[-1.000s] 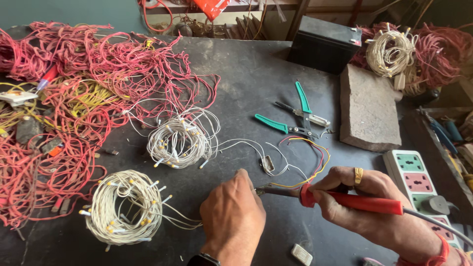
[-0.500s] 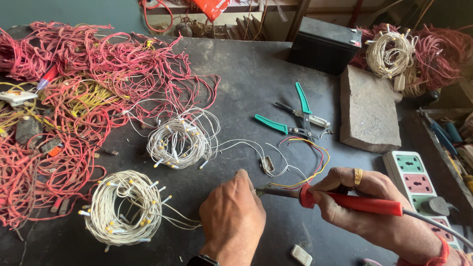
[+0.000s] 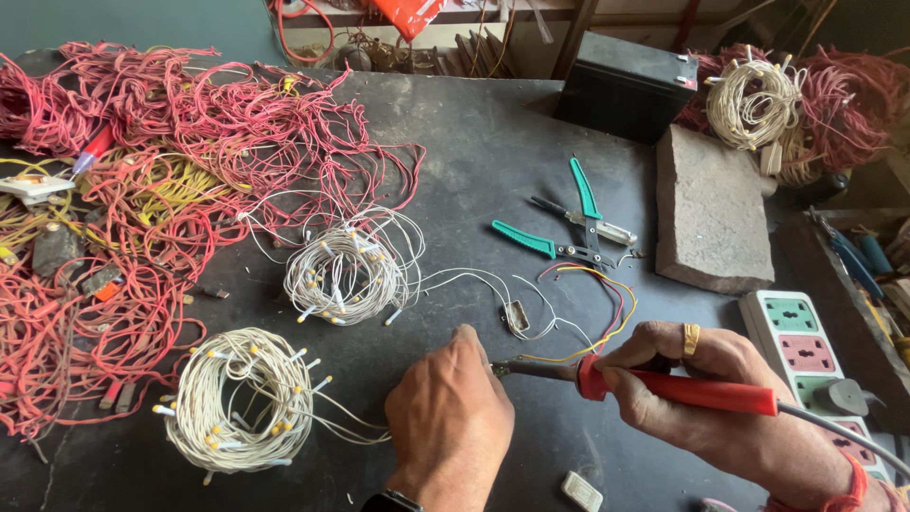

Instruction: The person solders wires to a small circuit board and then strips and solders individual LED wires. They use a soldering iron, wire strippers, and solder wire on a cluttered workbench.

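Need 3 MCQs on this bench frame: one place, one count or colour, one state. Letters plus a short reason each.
1. Where do the green-handled pliers lie?
A. left of the stone slab
B. on the black box
C. under the red wires

2. How many white wire coils lie on the tabletop left of the hands?
A. one
B. two
C. four

3. How is the soldering iron held?
A. lying loose
B. in the left hand
C. in the right hand

Answers: 1 A, the pliers lie on bare tabletop beside the slab. 2 B, one coil above, another below. 3 C, the right hand wraps its red handle, tip at the left hand.
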